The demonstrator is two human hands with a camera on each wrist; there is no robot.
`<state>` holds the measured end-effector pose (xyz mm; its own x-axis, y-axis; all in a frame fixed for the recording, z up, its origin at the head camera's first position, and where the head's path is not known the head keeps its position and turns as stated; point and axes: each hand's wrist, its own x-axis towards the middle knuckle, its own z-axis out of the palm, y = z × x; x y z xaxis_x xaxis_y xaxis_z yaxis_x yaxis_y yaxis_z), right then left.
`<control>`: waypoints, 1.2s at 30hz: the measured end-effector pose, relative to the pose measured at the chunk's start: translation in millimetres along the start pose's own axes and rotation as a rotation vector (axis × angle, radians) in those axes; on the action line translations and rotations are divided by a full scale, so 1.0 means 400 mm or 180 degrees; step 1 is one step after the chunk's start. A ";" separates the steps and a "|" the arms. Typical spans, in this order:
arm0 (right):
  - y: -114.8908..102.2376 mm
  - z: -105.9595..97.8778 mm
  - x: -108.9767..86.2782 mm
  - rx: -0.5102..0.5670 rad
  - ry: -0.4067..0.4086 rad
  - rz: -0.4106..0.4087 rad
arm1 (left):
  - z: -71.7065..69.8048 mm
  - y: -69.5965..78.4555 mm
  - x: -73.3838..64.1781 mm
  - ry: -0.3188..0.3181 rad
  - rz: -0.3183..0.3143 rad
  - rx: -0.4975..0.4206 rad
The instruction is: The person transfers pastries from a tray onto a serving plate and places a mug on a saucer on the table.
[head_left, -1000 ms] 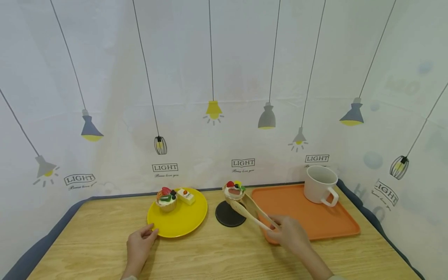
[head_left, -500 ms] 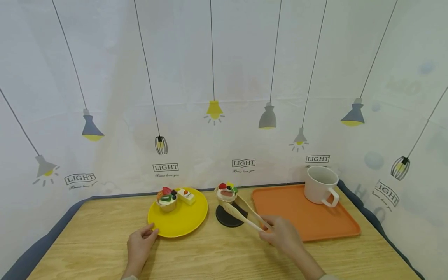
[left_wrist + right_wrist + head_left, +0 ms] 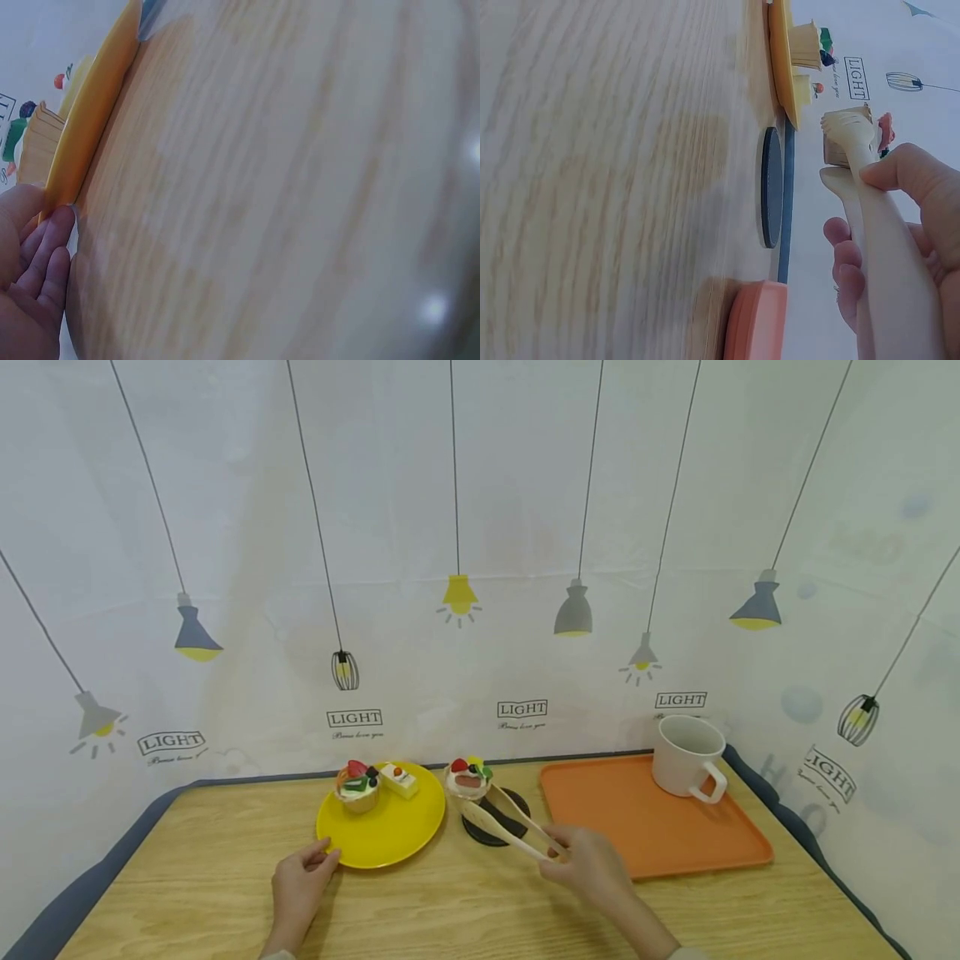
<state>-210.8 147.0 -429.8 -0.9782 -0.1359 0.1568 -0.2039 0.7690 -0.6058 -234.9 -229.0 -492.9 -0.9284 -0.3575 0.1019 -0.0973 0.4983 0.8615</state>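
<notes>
Gripping tongs [image 3: 889,247], one tart [image 3: 468,782], two plated desserts [image 3: 360,795]

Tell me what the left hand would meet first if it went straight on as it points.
The yellow plate, whose rim the left hand pinches; then perhaps the fruit tart on it.

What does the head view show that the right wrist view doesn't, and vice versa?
Only the head view shows the white mug and the left grip at the rim of the yellow plate.

Only the right wrist view shows, side-on, open space beneath the held tart.

Both show that tart in pale tongs, the right grip, orange tray, black disc, and another tart and white cake on the plate.
</notes>
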 end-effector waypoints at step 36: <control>-0.058 0.054 0.019 0.0026 -0.0221 -0.0198 | 0.000 0.001 -0.002 0.0019 -0.0013 -0.0016</control>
<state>-214.2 114.5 -431.3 -0.9639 -0.2264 0.1402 -0.2645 0.7526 -0.6030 -234.0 -228.6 -492.7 -0.9258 -0.3642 0.1011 -0.0994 0.4928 0.8644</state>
